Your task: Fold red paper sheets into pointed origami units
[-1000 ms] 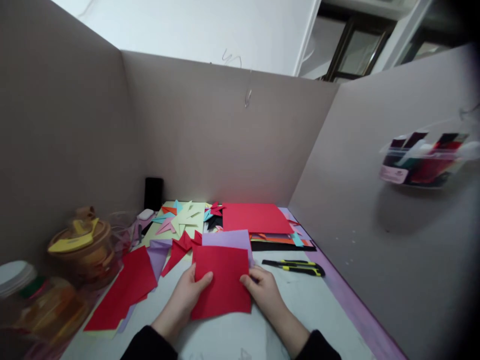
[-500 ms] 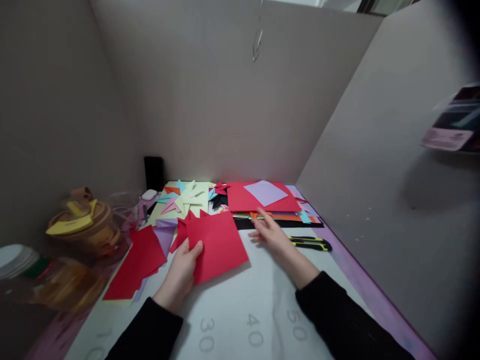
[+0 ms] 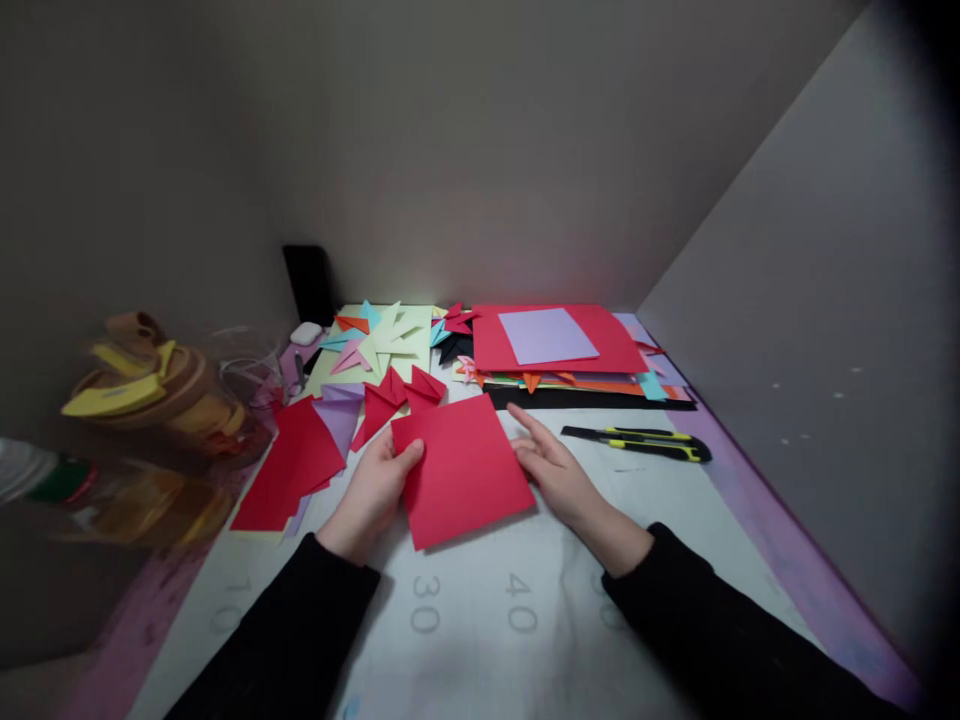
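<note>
Mat (image 3: 472, 660), white, numbered, under black sleeves (image 3: 285, 620). Left hand (image 3: 373, 490) pinches red paper square (image 3: 469, 475) at left edge: thumb on top, other fingers mostly hidden beneath. Right hand (image 3: 555, 475) at square's right edge, index finger extended past it; can't tell if thumb and the rest grip. Black-yellow utility knife (image 3: 660, 444) beyond right hand. Farther back, lilac paper square (image 3: 549, 336) on larger red sheet (image 3: 619, 345).

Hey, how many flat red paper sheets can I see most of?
3. The held red sheet is in the left hand; the left red sheet lies beyond that hand; the back red sheet sits partly under a lavender sheet. More may be hidden underneath.
</note>
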Tool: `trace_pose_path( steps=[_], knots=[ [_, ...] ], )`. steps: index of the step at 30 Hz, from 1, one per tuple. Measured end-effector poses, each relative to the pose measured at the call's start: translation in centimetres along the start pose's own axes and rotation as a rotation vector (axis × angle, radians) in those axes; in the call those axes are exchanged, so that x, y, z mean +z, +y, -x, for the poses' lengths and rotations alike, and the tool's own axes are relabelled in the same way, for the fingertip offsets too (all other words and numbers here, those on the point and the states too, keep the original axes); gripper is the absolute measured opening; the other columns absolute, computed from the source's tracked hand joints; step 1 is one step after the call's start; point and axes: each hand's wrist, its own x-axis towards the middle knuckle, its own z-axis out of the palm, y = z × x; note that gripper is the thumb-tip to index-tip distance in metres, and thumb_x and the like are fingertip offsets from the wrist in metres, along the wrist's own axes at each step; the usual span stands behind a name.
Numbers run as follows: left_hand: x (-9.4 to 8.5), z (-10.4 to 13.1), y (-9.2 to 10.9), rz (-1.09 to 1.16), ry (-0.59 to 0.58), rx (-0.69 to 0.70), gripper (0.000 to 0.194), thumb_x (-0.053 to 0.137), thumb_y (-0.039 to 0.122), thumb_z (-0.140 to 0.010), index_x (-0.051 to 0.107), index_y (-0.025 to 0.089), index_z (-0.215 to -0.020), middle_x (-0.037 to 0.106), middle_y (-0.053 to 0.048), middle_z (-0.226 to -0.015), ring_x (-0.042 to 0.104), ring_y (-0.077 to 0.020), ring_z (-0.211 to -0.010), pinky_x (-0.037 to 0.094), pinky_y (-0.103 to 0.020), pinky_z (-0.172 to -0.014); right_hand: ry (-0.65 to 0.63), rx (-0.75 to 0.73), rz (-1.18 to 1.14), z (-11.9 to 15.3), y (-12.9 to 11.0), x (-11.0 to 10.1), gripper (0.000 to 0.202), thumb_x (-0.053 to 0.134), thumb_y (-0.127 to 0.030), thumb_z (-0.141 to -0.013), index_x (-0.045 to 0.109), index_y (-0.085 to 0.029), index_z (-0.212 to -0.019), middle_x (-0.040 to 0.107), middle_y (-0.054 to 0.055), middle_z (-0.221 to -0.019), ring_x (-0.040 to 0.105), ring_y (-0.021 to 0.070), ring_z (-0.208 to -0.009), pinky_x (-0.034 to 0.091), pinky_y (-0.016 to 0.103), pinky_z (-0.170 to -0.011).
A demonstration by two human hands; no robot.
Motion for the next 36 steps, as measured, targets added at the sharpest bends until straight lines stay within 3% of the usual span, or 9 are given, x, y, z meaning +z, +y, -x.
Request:
trace_pose_path(
  steps=[5, 10, 13, 17, 19, 22, 24, 29, 36],
  knots=[
    [0.4, 0.1, 0.2, 0.023, -0.02, -0.095, 0.032, 0.073, 0.023, -0.073, 0.059, 0.014, -0.1, 0.072, -0.011, -0.095, 0.07, -0.0255, -0.083, 0.055, -0.035, -0.074, -0.06, -0.51, 0.608, 1.7, -0.6, -2.2, 0.043, 0.05, -0.011, -0.084, 0.058, -0.03, -0.122, 0.044, 0.01, -0.136, 0.046, 0.0242, -0.121, 0.045, 0.043, -0.094],
    [1.1, 0.5, 0.4, 0.042, -0.096, -0.224, 0.046, 0.073, 0.021, -0.073, 0.057, 0.015, -0.115, 0.071, -0.014, -0.104, 0.07, -0.027, -0.086, 0.056, -0.034, -0.071, -0.291, -0.761, 0.751, 2.4, -1.8, -3.3, 0.035, 0.051, -0.004, -0.082, 0.068, -0.027, -0.102, 0.062, 0.007, -0.113, 0.045, 0.0239, -0.122, 0.041, 0.044, -0.099],
    [1.2, 0.6, 0.3, 0.037, -0.108, -0.263, 0.05, 0.072, 0.023, -0.074, 0.055, 0.015, -0.121, 0.071, -0.015, -0.104, 0.07, -0.0279, -0.086, 0.056, -0.035, -0.07, -0.332, -0.711, 0.645, 2.3, -2.1, -3.1, 0.029, 0.051, -0.006, -0.084, 0.068, -0.026, -0.097, 0.064, 0.007, -0.109, 0.049, 0.0227, -0.119, 0.043, 0.042, -0.098],
    [1.3, 0.9, -0.4, -0.004, -0.16, -0.237, 0.043, 0.07, 0.025, -0.076, 0.06, 0.013, -0.116, 0.071, -0.015, -0.104, 0.068, -0.0276, -0.09, 0.054, -0.034, -0.074, -0.026, -0.437, 0.511, 2.1, -1.8, -2.7, 0.008, 0.061, -0.022, -0.082, 0.064, -0.022, -0.075, 0.05, 0.009, -0.131, 0.042, 0.0277, -0.125, 0.037, 0.046, -0.102],
    [1.7, 1.2, -0.8, -0.034, -0.252, -0.19, 0.037, 0.069, 0.023, -0.077, 0.064, 0.013, -0.112, 0.071, -0.013, -0.104, 0.066, -0.027, -0.095, 0.052, -0.033, -0.078, 0.093, -0.283, 0.35, 2.1, -1.4, -2.5, 0.02, 0.064, -0.029, -0.08, 0.055, -0.019, -0.065, 0.044, 0.009, -0.136, 0.047, 0.0277, -0.121, 0.04, 0.043, -0.098],
    [2.3, 1.8, -1.3, -0.061, -0.322, -0.119, 0.035, 0.069, 0.02, -0.076, 0.067, 0.015, -0.11, 0.071, -0.011, -0.104, 0.063, -0.0271, -0.1, 0.049, -0.033, -0.084, 0.162, -0.079, 0.072, 2.0, -0.8, -2.2, 0.032, 0.066, -0.033, -0.078, 0.043, -0.02, -0.06, 0.062, 0.007, -0.099, 0.06, 0.0191, -0.083, 0.048, 0.031, -0.071],
    [2.5, 2.0, -1.4, -0.043, -0.278, -0.132, 0.037, 0.068, 0.028, -0.078, 0.065, 0.017, -0.113, 0.071, -0.011, -0.105, 0.064, -0.0269, -0.098, 0.049, -0.034, -0.083, 0.209, 0.004, 0.001, 1.9, -0.6, -2.0, 0.033, 0.067, -0.035, -0.076, 0.041, -0.021, -0.06, 0.054, -0.001, -0.066, 0.05, 0.0128, -0.057, 0.04, 0.024, -0.054],
    [1.7, 1.7, -1.1, -0.106, -0.106, -0.033, 0.047, 0.058, 0.058, -0.079, 0.058, 0.024, -0.111, 0.064, -0.012, -0.119, 0.063, -0.0274, -0.099, 0.051, -0.036, -0.078, 0.277, -0.03, 0.1, 1.9, -1.2, -1.5, 0.03, 0.066, -0.031, -0.071, 0.041, -0.021, -0.057, 0.045, -0.004, -0.058, 0.04, 0.0114, -0.054, 0.032, 0.023, -0.051],
    [1.2, 2.1, -1.3, -0.819, -0.078, 0.334, 0.031, 0.07, 0.038, -0.074, 0.064, 0.023, -0.101, 0.066, -0.009, -0.106, 0.061, -0.026, -0.097, 0.048, -0.034, -0.084, 0.217, -0.049, 0.136, 2.4, -1.4, -0.9, 0.026, 0.062, -0.023, -0.072, 0.04, -0.021, -0.057, 0.045, -0.004, -0.058, 0.04, 0.012, -0.055, 0.031, 0.024, -0.053]
  ],
)
